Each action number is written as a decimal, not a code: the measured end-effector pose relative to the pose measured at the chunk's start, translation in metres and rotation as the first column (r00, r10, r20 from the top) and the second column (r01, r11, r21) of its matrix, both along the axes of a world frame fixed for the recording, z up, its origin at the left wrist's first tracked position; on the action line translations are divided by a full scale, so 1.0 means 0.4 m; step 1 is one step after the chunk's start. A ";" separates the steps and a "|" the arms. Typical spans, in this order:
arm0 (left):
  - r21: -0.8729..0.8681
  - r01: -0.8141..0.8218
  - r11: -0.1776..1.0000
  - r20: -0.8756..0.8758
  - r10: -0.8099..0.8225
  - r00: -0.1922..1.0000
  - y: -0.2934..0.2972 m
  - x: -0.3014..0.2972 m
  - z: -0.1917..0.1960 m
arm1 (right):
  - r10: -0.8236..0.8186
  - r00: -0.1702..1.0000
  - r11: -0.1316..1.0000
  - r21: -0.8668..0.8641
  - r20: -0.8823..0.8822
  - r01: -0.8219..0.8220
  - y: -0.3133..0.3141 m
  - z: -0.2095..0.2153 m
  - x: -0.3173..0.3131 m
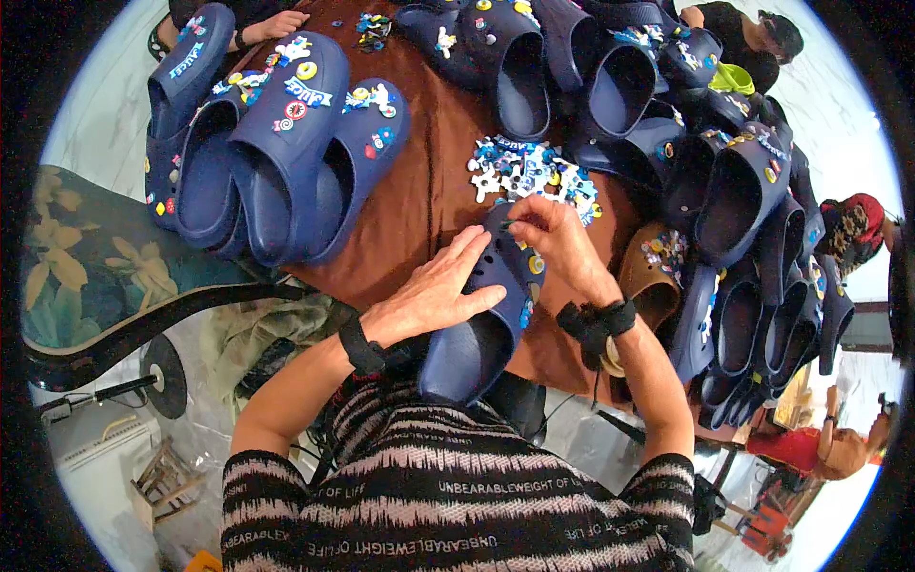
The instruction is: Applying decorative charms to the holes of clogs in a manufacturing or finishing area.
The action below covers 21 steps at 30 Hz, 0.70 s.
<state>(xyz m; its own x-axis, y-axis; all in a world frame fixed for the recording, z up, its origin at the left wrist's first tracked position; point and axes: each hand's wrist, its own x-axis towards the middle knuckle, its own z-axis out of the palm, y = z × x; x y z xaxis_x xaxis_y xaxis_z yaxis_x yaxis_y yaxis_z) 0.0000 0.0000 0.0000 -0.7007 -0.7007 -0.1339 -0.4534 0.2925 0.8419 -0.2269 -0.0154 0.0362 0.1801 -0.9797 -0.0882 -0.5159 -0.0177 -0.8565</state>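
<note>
A navy blue clog (pixel 477 343) lies at the table's near edge with its heel toward me. My left hand (pixel 434 291) rests flat along its upper near the holes, fingers stretched out and thumb spread. Over the toe, my right hand (pixel 548 234) pinches thumb and forefinger together around something small and dark that I cannot make out. Colourful charms (pixel 534 267) sit along the right side of this clog, partly behind my right hand. Just beyond the toe is a pile of loose white, blue and yellow shoe charms (pixel 519 172).
Several decorated navy clogs (pixel 295 143) stand at the left on the brown cloth (pixel 429 153), and many more crowd the right (pixel 743 191). A brown clog (pixel 653 276) holds small charms. A floral-patterned chair (pixel 105 257) is at left. Another person's hand (pixel 283 24) rests at the far edge.
</note>
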 end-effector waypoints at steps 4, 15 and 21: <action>-0.089 0.007 0.996 -0.001 -0.007 1.000 -0.013 0.006 -0.005 | 0.000 0.976 0.912 -0.400 -0.219 -0.090 0.031 -0.044 0.033; -0.088 0.008 0.996 -0.043 -0.012 0.999 -0.012 0.006 -0.017 | -0.046 0.891 0.837 -0.505 -0.451 -0.212 0.077 -0.067 0.032; -0.069 -0.010 0.998 -0.052 0.006 0.999 -0.004 -0.002 -0.018 | 0.002 0.866 0.831 -0.481 -0.501 -0.281 0.089 -0.059 0.026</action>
<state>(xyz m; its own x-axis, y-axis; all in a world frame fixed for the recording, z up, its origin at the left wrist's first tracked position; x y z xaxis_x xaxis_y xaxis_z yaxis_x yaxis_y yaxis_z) -0.0008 -0.0015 -0.0072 -0.6998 -0.7127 -0.0481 -0.4121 0.3477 0.8422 -0.2166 0.0203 0.0124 0.3942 -0.8623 0.3177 -0.7967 -0.4930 -0.3496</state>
